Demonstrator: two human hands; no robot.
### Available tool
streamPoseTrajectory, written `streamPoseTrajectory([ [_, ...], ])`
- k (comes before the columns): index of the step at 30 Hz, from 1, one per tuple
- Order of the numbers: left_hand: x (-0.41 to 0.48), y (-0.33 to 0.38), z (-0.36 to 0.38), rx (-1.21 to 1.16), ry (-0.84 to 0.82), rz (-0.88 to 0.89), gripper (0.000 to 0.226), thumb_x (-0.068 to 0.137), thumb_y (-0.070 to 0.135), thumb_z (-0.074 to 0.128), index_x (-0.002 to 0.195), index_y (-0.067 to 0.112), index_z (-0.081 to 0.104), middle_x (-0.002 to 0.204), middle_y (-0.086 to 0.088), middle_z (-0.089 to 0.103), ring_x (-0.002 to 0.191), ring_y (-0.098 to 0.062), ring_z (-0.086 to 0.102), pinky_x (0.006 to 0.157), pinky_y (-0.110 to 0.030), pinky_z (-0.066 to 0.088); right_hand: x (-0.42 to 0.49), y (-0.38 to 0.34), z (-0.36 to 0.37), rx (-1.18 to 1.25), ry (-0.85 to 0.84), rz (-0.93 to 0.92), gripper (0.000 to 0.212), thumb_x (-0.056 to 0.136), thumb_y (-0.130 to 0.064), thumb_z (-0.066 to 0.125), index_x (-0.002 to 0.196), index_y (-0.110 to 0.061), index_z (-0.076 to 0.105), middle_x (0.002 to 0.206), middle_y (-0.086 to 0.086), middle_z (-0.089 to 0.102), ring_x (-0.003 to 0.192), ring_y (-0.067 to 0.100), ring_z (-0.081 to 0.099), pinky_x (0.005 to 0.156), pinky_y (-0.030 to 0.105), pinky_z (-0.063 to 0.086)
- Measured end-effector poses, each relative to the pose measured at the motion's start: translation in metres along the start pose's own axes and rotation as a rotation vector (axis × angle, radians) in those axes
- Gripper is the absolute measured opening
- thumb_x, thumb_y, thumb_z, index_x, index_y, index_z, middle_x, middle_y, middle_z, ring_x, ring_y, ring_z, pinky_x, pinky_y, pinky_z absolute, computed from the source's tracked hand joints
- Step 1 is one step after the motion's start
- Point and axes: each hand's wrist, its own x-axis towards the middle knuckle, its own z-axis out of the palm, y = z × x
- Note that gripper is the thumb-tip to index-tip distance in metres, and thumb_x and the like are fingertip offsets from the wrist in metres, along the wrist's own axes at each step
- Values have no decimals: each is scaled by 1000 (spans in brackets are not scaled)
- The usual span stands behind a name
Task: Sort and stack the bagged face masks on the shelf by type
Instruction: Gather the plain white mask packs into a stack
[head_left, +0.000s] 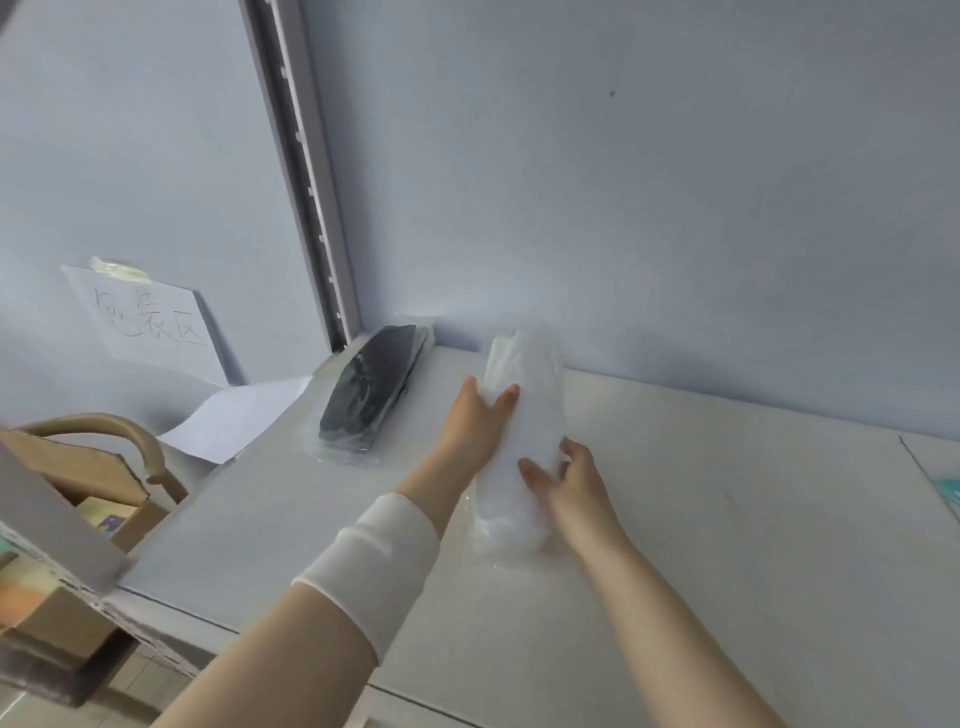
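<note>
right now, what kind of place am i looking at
Probably a storeroom: a plain shelf beside a slotted metal upright, a handwritten paper sign taped to the wall, plus a bag of black masks and a bag of white masks on the shelf.

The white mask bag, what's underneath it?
The white mask bag rests on the pale shelf. The left hand touches and the right hand grips its sides. Anything directly beneath is hidden.
</note>
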Motion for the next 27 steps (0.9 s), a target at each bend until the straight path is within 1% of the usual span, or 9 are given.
streamPoseTrajectory([
  [2,16,4,-17,42,-3,-24,50,95,34,51,130,0,39,124,-17,53,112,-31,55,91,-35,46,12,-11,17,12,15,15,57,89,-19,61,136,-7,33,125,11,55,111,28,58,93,35,47],
  [3,22,5,-25,76,-16,-35,53,95,33,50,134,-1,36,129,-16,51,116,-32,53,93,-34,44,18,-16,25,12,21,27,58,88,-20,62,137,-7,33,126,12,55,110,29,58,94,37,48],
  [8,59,2,-52,243,-155,-23,51,98,29,46,136,-1,34,133,-18,49,119,-32,50,92,-32,42,46,-27,68,-39,131,119,60,87,-24,62,137,-5,35,130,13,55,114,29,57,98,39,46],
  [13,72,-10,-63,297,-207,-30,49,98,20,44,138,-6,30,136,-23,46,124,-35,47,95,-33,40,58,-34,91,-281,169,149,41,88,-27,57,121,-2,52,120,16,61,109,32,58,92,36,47],
  [16,75,-11,-66,305,-206,-22,50,98,15,43,140,-5,27,138,-24,44,125,-35,46,97,-34,39,61,-40,96,-414,177,184,48,90,-31,55,124,2,48,123,19,57,113,33,55,90,32,44],
  [20,79,-14,-68,324,-220,19,58,97,11,43,146,0,15,140,-22,42,127,-34,45,98,-34,38,66,-41,100,-497,179,215,67,88,-38,56,134,7,36,131,22,49,119,35,50,99,37,42],
  [22,76,-15,-68,345,-229,32,57,97,9,43,146,0,16,141,-21,42,127,-34,45,98,-34,38,65,-42,101,-556,195,209,70,89,-38,56,136,7,32,133,23,46,121,35,48,101,38,40],
  [24,73,-15,-69,361,-244,35,56,97,8,42,146,0,17,141,-21,42,127,-33,45,99,-33,38,64,-44,102,-618,218,169,66,90,-35,55,135,6,32,132,20,47,122,34,46,101,35,38],
  [27,71,-14,-67,392,-222,48,54,97,7,41,145,0,18,140,-21,43,127,-33,45,99,-33,38,60,-44,103,-663,263,93,49,89,-31,56,125,0,43,124,13,55,118,31,48,99,34,32],
])
